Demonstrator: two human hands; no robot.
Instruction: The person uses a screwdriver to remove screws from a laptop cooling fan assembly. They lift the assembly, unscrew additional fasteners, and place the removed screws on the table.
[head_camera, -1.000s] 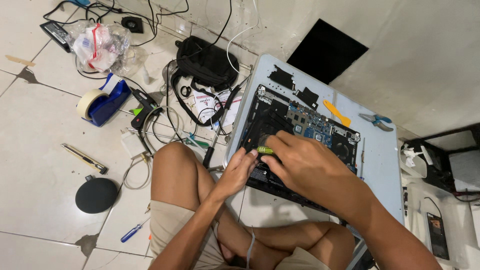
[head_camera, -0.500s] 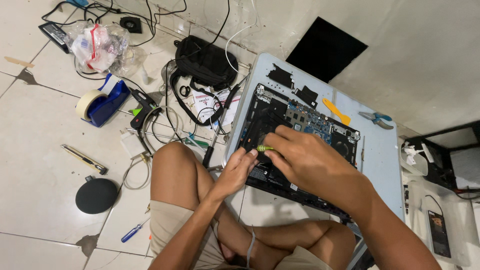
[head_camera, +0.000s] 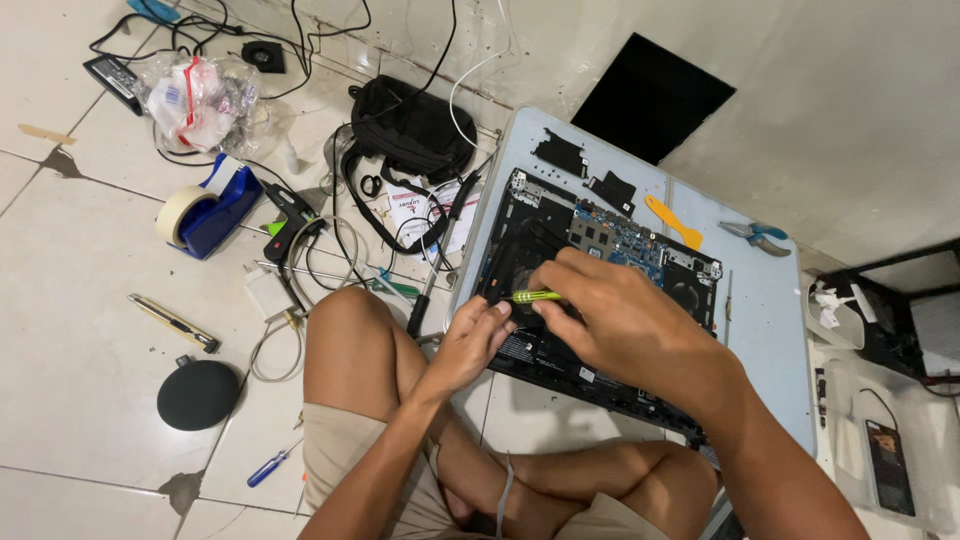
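1. A person sits cross-legged on a white tiled floor (head_camera: 60, 330), seen from above, with bare knees below a low pale blue table (head_camera: 770, 310).
2. On the table lies an opened black laptop with its back cover off (head_camera: 545, 360), showing a blue circuit board (head_camera: 625, 240) near its far edge.
3. The right hand (head_camera: 625, 320) rests over the middle of the laptop, its fingers closed on a small yellow-green screwdriver (head_camera: 530, 296) that lies nearly level, pointing left.
4. The left hand (head_camera: 470, 340) sits at the laptop's near left edge, fingers curled together and touching the casing just below the screwdriver; whether they pinch anything cannot be told.
5. An orange plastic pry tool (head_camera: 672, 221) and blue-handled pliers (head_camera: 755, 236) lie on the table beyond the laptop.
6. On the floor to the left are a black bag (head_camera: 410, 125), a blue tape dispenser with a roll of tan tape (head_camera: 205, 212), a round black disc (head_camera: 198, 394), a blue-handled screwdriver (head_camera: 268, 468) and tangled cables (head_camera: 320, 255).
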